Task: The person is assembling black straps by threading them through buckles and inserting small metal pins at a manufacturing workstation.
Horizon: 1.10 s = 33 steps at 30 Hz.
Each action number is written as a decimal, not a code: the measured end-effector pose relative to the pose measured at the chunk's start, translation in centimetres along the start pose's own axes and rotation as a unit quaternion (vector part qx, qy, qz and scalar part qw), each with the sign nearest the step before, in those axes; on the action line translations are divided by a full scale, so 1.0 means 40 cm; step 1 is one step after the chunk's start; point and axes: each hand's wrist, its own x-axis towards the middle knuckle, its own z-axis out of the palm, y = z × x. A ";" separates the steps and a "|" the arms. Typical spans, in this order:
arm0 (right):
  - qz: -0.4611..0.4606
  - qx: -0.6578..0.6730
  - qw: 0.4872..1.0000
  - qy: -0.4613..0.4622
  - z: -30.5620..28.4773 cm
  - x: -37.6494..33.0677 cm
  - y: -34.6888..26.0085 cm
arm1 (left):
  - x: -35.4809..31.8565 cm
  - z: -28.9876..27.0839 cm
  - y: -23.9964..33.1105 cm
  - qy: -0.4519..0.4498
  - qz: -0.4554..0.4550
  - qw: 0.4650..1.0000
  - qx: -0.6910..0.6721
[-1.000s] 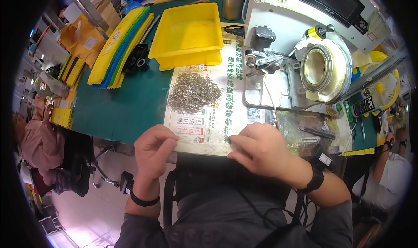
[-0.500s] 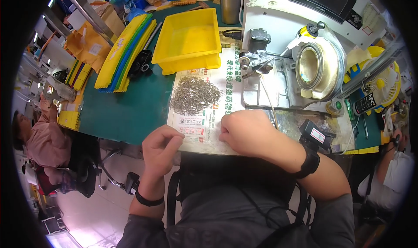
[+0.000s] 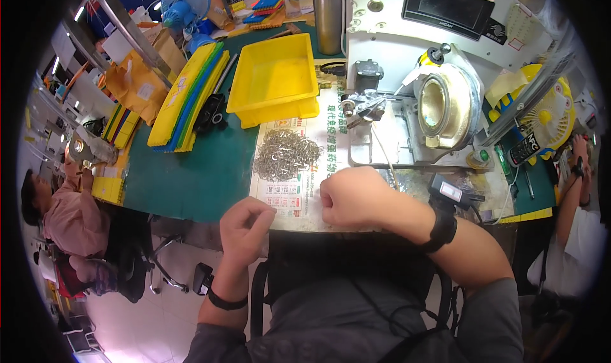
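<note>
My left hand (image 3: 245,230) is closed at the front edge of the bench, fingers curled and thumb against the index finger. To its right, my right hand (image 3: 352,198) rests as a fist over the pale front strip of the bench. Anything inside either hand is hidden. Just beyond them lies a loose pile of small, bent, silvery metal pieces (image 3: 286,154), too small to name surely. The pile sits on a printed paper sheet (image 3: 310,188). Behind it stands a shallow yellow plastic bin (image 3: 304,112) with no contents visible.
On the right, a white bench machine (image 3: 388,32) carries a screen and a round metal bowl (image 3: 435,108). A steel flask (image 3: 328,19) stands behind the bin. Stacked yellow, blue and green strips (image 3: 184,102) lie left. Other people sit at both sides.
The view has tilted, so the bench and its things sit lower in the picture. My hands have come slightly closer together; both stay closed.
</note>
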 end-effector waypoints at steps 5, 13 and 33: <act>-0.010 0.314 0.932 0.182 0.029 -0.080 0.039 | 0.043 0.077 0.105 -0.053 0.025 0.998 -0.007; -0.114 0.662 0.677 0.301 0.016 -0.114 0.034 | 0.148 0.269 0.157 -0.122 0.002 0.976 -0.183; -0.016 0.344 0.808 0.478 -0.011 -0.071 0.079 | 0.301 0.175 0.207 -0.033 0.184 0.966 0.180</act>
